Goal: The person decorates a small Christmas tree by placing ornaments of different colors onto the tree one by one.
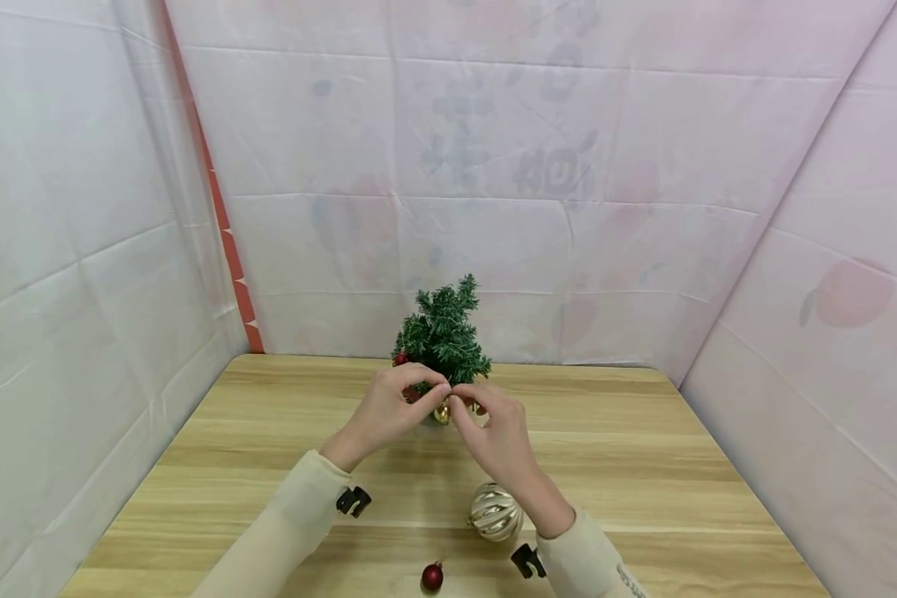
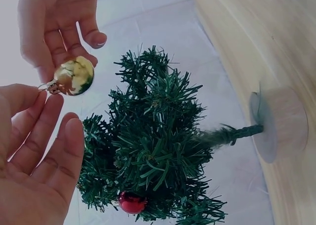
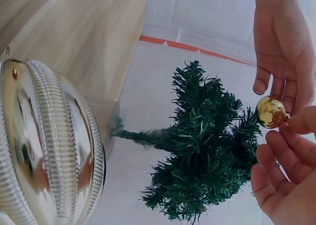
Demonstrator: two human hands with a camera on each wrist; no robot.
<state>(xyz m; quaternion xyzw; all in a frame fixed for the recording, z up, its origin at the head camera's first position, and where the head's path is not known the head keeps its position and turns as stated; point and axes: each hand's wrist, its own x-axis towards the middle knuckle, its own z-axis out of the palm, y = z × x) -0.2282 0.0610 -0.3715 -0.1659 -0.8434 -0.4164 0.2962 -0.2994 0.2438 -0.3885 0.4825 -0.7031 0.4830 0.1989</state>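
Both hands meet in front of a small green artificial Christmas tree (image 1: 444, 332). Between them hangs a shiny gold ball ornament (image 2: 74, 76), its cap and thin wire loop (image 2: 48, 87) at the fingertips. My left hand (image 1: 389, 407) pinches the loop between thumb and forefinger, other fingers loosely bent, as the left wrist view shows. Thumb and forefinger of my right hand (image 1: 501, 428) pinch at the same loop from the other side, close to the cap in the right wrist view. A red ball ornament (image 2: 132, 202) hangs among the tree's branches.
On the wooden table (image 1: 269, 465), a large ribbed champagne-gold ball ornament (image 1: 496, 512) lies beside my right forearm. A small dark red ball ornament (image 1: 432, 576) lies near the front. The tree stands on a round pale base (image 2: 281, 124). Fabric walls (image 1: 493, 124) enclose the table.
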